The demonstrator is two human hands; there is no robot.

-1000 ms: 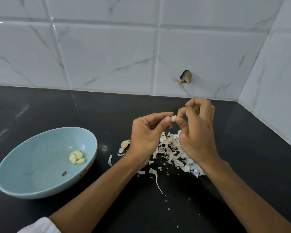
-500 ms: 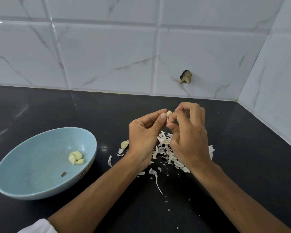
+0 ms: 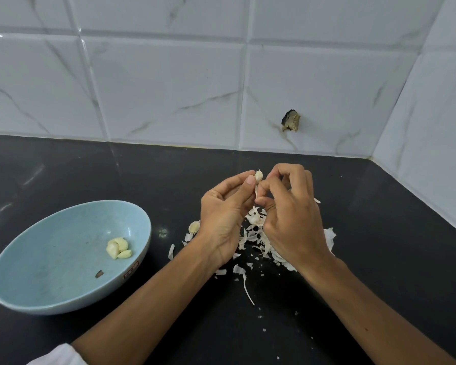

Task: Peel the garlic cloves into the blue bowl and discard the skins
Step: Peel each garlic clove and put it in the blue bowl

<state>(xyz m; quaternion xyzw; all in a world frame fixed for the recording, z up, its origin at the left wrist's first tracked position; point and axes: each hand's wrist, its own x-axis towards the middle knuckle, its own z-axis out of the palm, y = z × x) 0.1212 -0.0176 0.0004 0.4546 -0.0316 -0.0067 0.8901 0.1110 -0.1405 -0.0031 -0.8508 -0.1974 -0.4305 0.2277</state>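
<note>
The left hand (image 3: 225,217) pinches a garlic clove (image 3: 258,176) at its fingertips above the black counter (image 3: 379,246), and the right hand (image 3: 291,216) pinches a strip of skin (image 3: 256,190) hanging from that clove. Under both hands lies a heap of papery skins (image 3: 256,233), with one unpeeled clove (image 3: 194,227) just left of it. Well to the left, the blue bowl (image 3: 50,293) holds a few peeled cloves (image 3: 118,247) clustered together.

Skin pile (image 3: 256,219) (partly) behind right hand (image 3: 292,222)
</note>
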